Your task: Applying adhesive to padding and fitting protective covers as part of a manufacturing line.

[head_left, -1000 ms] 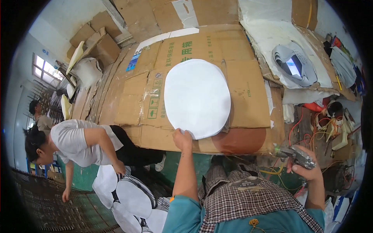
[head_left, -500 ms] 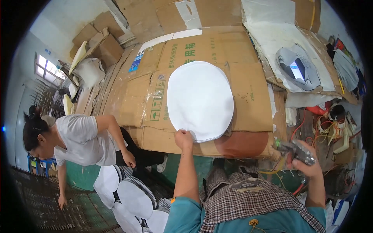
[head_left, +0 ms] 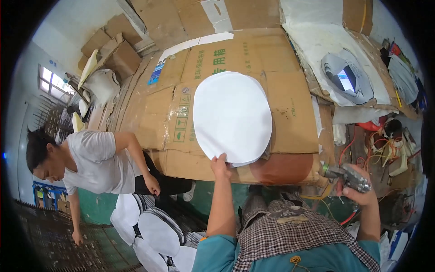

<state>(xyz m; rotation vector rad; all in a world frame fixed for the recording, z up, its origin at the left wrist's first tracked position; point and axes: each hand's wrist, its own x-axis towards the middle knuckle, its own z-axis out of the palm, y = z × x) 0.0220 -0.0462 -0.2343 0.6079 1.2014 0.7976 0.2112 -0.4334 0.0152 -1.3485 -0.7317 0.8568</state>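
On the cardboard-covered table lies a white oval sheet (head_left: 233, 118), with the edge of at least one more showing beneath it. My left hand (head_left: 220, 166) pinches its near edge, closed, thumb on top. To the right, past the table's near corner, my right hand (head_left: 358, 183) is wrapped round a grey metal spray gun (head_left: 348, 177) with a green end, pointing left. The gun is held away from the sheet. A reddish-brown rounded piece (head_left: 284, 168) lies at the table's near edge, partly covered by cardboard.
A co-worker (head_left: 97, 156) bends over a dark wire rack (head_left: 54, 231) at left. White oval pieces (head_left: 158, 233) are stacked low beside my left arm. A lit phone (head_left: 346, 80) rests in a grey shell at the far right. Coloured hoses (head_left: 362, 149) tangle below it.
My left hand has shifted slightly right along the sheet's near edge, and that edge is lifted a little. The spray gun stays at the right. The co-worker's head has dipped slightly.
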